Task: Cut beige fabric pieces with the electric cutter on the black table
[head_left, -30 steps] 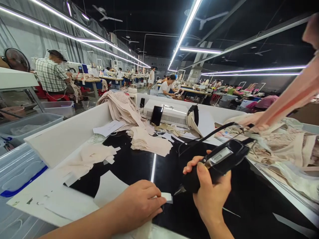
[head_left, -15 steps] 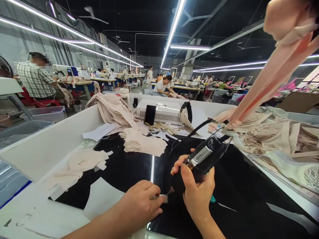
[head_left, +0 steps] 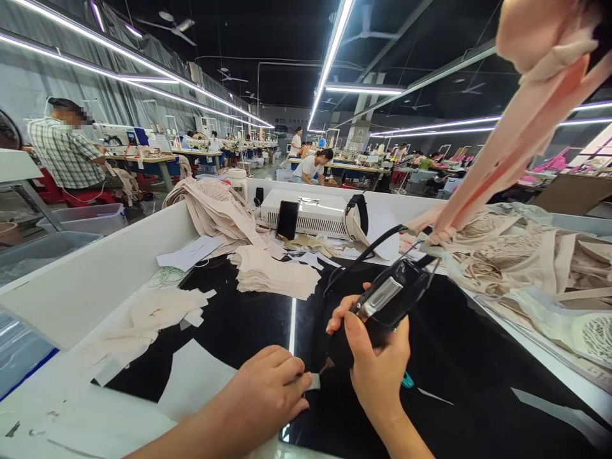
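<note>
My right hand (head_left: pixel 380 366) is wrapped round a black corded tool (head_left: pixel 389 306) with a shiny metal plate on its side. Knotted pink fabric strips (head_left: pixel 516 140) run up from the tool's top end. Its lower end, dark against the table, is hard to make out. Left of it, my left hand (head_left: pixel 272 392) pinches a small pale grey strip (head_left: pixel 313 381), whose end sticks out past the fingertips close to the tool. Both hands are over the glossy black table surface (head_left: pixel 449 357). A teal object (head_left: pixel 407 380) is partly hidden behind my right wrist.
Stacked beige fabric pieces (head_left: pixel 275 274) lie ahead, with a phone (head_left: pixel 287 220) against a white vented box (head_left: pixel 310 213). Beige garments (head_left: pixel 540 255) pile up at right. White paper patterns (head_left: pixel 196 376) lie at left. A low white wall (head_left: pixel 109 274) borders the table; people sew beyond.
The tool and my right hand have shifted very slightly left and down. My left hand keeps its pinch on the strip. In the background, the person in white bends in a different pose.
</note>
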`<state>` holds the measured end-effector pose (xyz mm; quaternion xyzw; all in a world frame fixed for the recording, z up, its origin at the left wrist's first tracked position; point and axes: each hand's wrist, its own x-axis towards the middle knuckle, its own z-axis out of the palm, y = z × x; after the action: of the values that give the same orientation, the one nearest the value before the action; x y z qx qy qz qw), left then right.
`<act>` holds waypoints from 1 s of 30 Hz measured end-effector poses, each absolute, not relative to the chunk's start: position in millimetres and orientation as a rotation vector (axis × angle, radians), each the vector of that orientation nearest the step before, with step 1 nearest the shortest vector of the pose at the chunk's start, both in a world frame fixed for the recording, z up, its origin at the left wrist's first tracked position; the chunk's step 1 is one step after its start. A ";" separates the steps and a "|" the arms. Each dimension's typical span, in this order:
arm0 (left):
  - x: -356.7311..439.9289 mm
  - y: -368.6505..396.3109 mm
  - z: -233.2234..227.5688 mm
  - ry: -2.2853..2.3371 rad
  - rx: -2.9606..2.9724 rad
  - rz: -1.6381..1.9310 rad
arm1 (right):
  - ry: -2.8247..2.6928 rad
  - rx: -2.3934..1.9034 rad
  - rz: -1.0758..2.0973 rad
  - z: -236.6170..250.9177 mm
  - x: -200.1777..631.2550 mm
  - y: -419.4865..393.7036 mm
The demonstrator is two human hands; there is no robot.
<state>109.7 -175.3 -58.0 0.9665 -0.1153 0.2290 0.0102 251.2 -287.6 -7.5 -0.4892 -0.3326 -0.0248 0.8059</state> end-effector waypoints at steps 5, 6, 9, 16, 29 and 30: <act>109.7 -175.0 -58.0 -0.345 3.020 0.729 | -0.725 -1.046 -0.065 -8.1 252.0 -286.5; 109.7 -175.1 -57.9 -0.343 3.015 0.731 | -0.725 -1.048 -0.066 -7.9 252.0 -286.6; 109.7 -175.5 -57.6 -0.333 3.007 0.723 | -0.710 -1.063 -0.062 -6.3 251.6 -287.9; 108.4 -176.4 -55.9 -0.308 3.002 0.669 | -0.681 -1.064 -0.046 -2.7 247.8 -290.7; 108.1 -176.3 -55.9 -0.309 3.015 0.643 | -0.629 -1.090 -0.037 -3.3 245.9 -289.8; 108.1 -176.2 -55.8 -0.317 3.017 0.644 | -0.620 -1.093 -0.030 -2.8 245.2 -291.4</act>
<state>108.1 -176.2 -55.8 0.9727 -0.1022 0.2075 0.0200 245.2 -291.4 -2.8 -0.5110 -0.2902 -0.0140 0.8090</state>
